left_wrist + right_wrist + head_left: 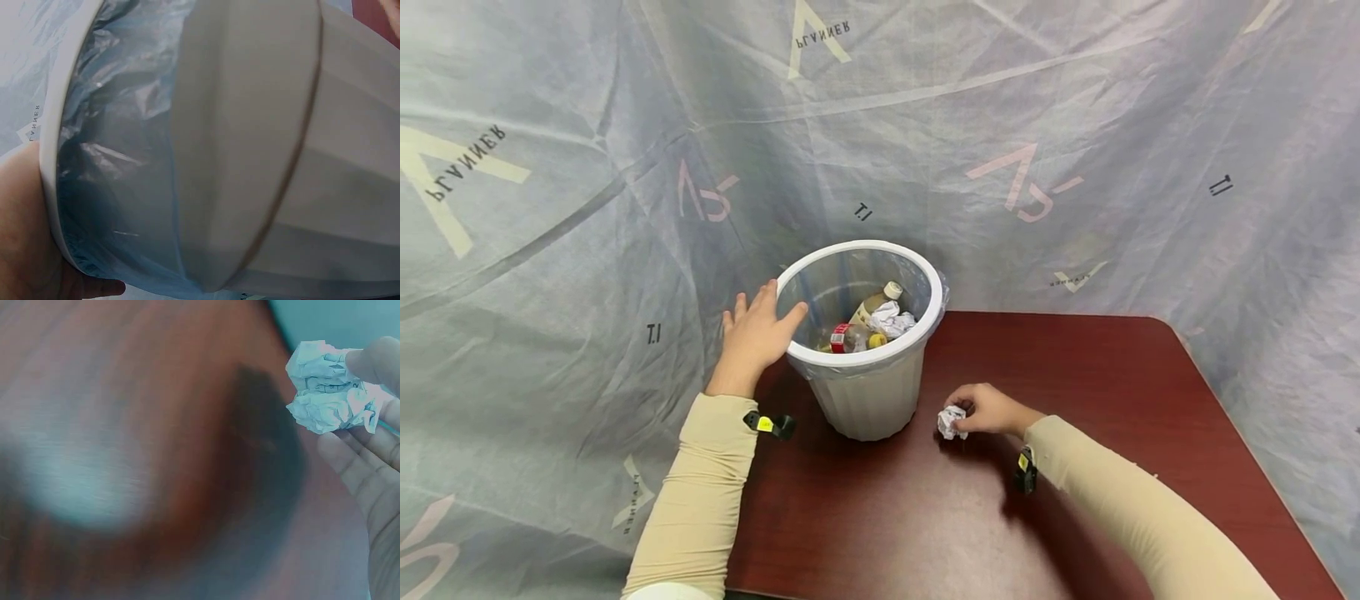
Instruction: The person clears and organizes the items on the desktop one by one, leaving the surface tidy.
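Observation:
A round white trash can (874, 387) with a clear plastic liner stands at the table's left side. My left hand (760, 332) rests at the left of its rim, fingers spread and straight. In the left wrist view, the bin's ribbed wall and crinkled liner (119, 156) fill most of the picture, with the hand (28, 219) against the rim. To the right of the bin, my right hand (996, 410) pinches a crumpled paper ball (952, 422) between thumb and fingers, low over the table. The right wrist view shows the paper ball at the fingertips.
Inside the bin lie a clear bottle (854, 337) with a red label, another bottle (880, 302) with a whitish cap, and crumpled paper (891, 319). The dark red table (1075, 367) reaches right. Grey printed sheeting (1000, 125) hangs behind and at both sides.

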### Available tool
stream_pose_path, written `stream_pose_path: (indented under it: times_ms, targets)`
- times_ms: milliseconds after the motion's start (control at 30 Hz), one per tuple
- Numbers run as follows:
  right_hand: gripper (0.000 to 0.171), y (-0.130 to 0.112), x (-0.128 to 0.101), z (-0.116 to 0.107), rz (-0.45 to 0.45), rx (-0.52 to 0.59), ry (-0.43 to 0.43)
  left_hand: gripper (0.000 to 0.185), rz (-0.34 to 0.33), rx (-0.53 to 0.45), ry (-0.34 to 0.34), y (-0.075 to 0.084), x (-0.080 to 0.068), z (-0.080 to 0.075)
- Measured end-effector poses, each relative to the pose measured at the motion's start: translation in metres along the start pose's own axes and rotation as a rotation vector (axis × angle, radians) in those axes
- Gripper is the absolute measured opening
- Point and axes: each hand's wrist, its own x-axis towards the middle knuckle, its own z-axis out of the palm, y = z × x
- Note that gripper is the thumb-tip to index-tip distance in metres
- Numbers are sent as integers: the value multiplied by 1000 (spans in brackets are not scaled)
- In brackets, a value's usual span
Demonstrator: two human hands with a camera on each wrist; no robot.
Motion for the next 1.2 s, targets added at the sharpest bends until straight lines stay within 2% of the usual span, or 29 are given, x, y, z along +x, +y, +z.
stream_pose_path:
  times_ms: [300,500,633,800,933,1033,1200]
  targets:
    - [28,-12,12,-64,67,21,131,92,2,6,8,-1,1,1]
    - [30,-25,21,-106,91,-28,202,90,6,1,10,-1,0,2]
    - [32,-38,28,-131,125,-45,216,89,2,-3,0,2,0,2]
    - [34,-55,38,-162,136,-125,258,90,0,-4,-10,9,-1,3]
    - [34,-69,48,-188,152,-176,314,90,0,-6,-8,12,-2,4]
    - [35,-83,55,-206,187,-174,363,90,1,-8,-9,15,-2,5]
    - [35,-111,68,-222,199,-190,440,88,5,-15,-8,23,-4,6]
